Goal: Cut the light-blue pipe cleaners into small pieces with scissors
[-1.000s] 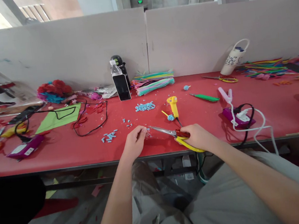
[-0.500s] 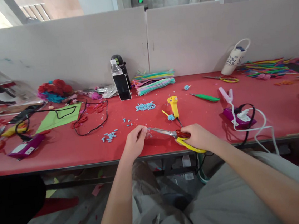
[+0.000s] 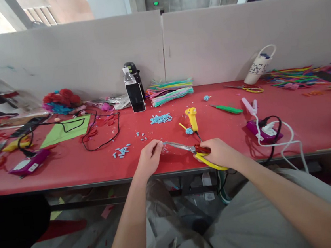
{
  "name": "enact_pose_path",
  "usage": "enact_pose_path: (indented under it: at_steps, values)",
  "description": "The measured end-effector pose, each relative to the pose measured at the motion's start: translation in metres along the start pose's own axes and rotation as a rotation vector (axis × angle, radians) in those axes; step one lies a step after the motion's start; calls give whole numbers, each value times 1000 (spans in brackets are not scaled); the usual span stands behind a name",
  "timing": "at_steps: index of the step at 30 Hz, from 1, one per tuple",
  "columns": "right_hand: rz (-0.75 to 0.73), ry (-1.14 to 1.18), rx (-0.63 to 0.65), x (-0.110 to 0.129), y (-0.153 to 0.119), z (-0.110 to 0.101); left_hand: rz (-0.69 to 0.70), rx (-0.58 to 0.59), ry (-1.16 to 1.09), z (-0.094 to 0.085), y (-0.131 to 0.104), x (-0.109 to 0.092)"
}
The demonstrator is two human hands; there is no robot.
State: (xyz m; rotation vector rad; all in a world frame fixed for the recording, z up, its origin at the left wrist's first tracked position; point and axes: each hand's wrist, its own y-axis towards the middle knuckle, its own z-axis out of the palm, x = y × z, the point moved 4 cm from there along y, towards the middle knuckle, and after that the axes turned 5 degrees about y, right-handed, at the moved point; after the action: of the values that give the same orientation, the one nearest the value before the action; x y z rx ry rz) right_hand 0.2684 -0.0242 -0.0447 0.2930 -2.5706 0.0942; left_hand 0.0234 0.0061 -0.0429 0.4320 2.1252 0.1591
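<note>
Red-and-yellow scissors (image 3: 196, 148) in right hand (image 3: 216, 152), left hand (image 3: 150, 157) pinching near blade tips

From here I see a craft workshop: a long red worktable (image 3: 226, 133) backed by pale partition panels (image 3: 86, 57), strewn with bundled pipe cleaners (image 3: 172, 92), scissors (image 3: 181, 146), a yellow glue gun (image 3: 193, 119), trimmed blue bits (image 3: 160, 118) and power strips (image 3: 29, 162).

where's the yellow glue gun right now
In the head view, the yellow glue gun is right of centre on the red table, just beyond the right hand, beside a small blue cluster.
</note>
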Motion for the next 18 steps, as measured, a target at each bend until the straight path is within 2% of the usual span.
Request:
enact_pose_path:
  at_steps: [18]
  values:
    - [-8,-2,-17,0,0,1,1,3,-1,1,1,1]
